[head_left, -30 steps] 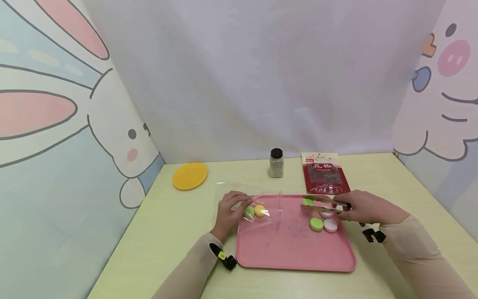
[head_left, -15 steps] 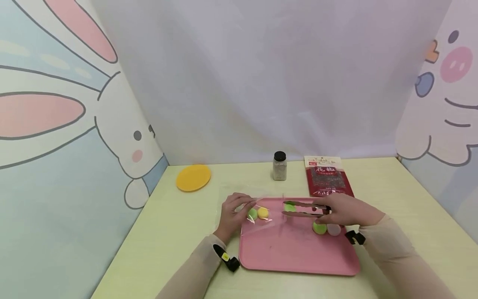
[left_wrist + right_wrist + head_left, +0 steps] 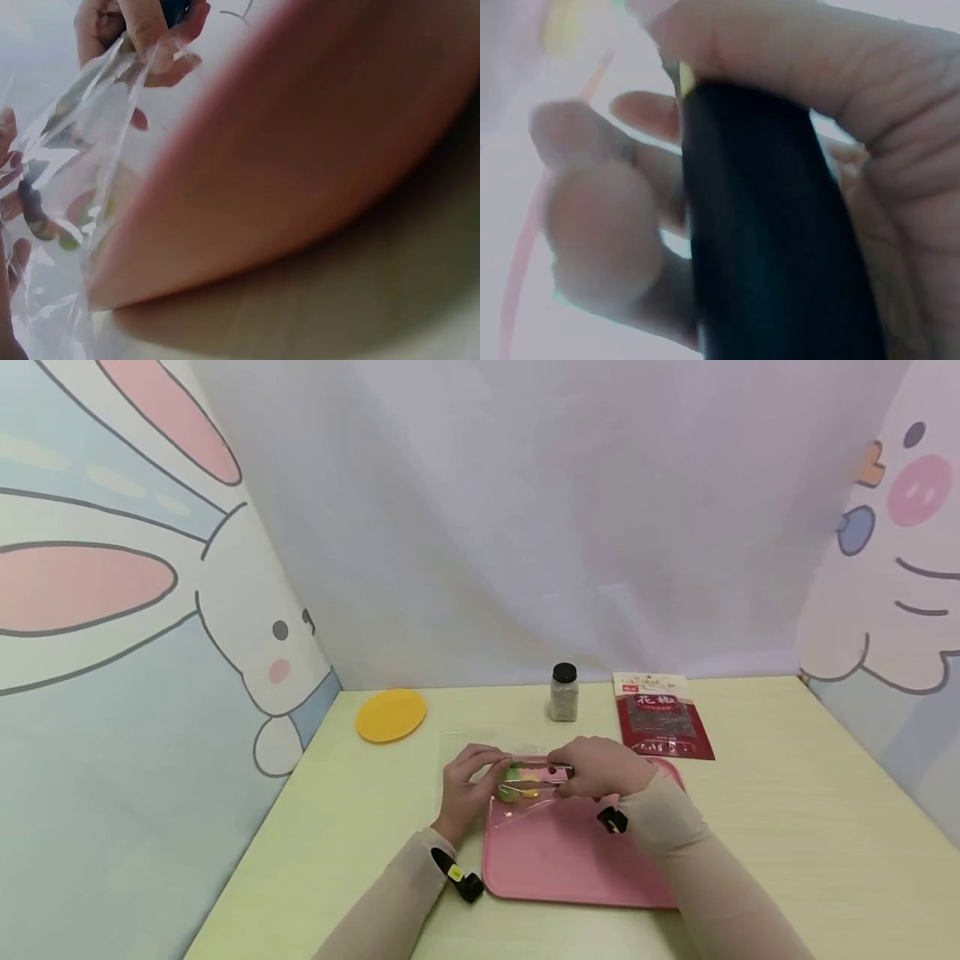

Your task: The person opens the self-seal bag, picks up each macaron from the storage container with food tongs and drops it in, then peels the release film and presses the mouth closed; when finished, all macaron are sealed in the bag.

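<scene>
My left hand [image 3: 467, 789] pinches a clear plastic bag [image 3: 459, 745] over the left side of a pink tray [image 3: 570, 868]. A green macaron [image 3: 509, 793] and a yellow macaron [image 3: 530, 791] show through the bag. My right hand [image 3: 600, 767] grips metal tongs [image 3: 551, 784], whose arms reach left into the bag over these macarons; what lies between the tips is hidden there. The black tongs handle [image 3: 757, 225] fills the middle of the right wrist view. In the left wrist view the bag [image 3: 112, 127] stretches below the right hand. My right forearm covers the tray's right part.
A yellow plate [image 3: 391, 715] lies at the table's back left. Behind the tray stand a black-lidded jar [image 3: 564, 696] and, farther right, a flat red packet [image 3: 660, 717]. A pale curtain [image 3: 525, 527] rises along the back edge, with printed panels at both sides.
From the tray's right side, my right hand has carried the tongs leftward with a green macaron between their arms, up to the bag. My left hand keeps its hold on the bag.
</scene>
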Demonstrator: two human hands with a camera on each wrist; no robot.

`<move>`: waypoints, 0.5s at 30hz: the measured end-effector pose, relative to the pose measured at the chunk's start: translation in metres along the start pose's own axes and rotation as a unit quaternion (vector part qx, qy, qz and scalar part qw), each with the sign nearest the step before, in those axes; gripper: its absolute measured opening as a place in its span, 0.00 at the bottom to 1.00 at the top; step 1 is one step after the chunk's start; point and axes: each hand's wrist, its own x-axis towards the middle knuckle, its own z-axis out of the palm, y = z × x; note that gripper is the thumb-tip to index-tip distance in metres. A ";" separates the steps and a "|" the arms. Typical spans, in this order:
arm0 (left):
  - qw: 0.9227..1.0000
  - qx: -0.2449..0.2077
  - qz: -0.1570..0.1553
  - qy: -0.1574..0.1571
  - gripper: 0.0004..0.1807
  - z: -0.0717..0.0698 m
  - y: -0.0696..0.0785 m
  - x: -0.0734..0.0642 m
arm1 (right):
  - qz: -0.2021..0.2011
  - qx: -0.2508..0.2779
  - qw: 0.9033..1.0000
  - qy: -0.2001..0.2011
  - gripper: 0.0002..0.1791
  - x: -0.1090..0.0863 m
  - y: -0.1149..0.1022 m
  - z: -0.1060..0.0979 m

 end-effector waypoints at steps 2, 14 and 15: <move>1.000 -0.002 -0.002 -0.001 0.10 0.003 -0.001 0.000 | 0.001 -0.019 1.000 0.006 0.16 0.001 -0.003 0.001; 1.000 0.011 0.003 0.007 0.10 0.000 0.000 -0.001 | -0.037 -0.043 0.997 0.059 0.14 0.005 0.004 0.011; 1.000 0.011 0.003 0.007 0.10 -0.001 0.001 0.000 | -0.041 -0.042 0.996 0.061 0.14 0.006 0.005 0.012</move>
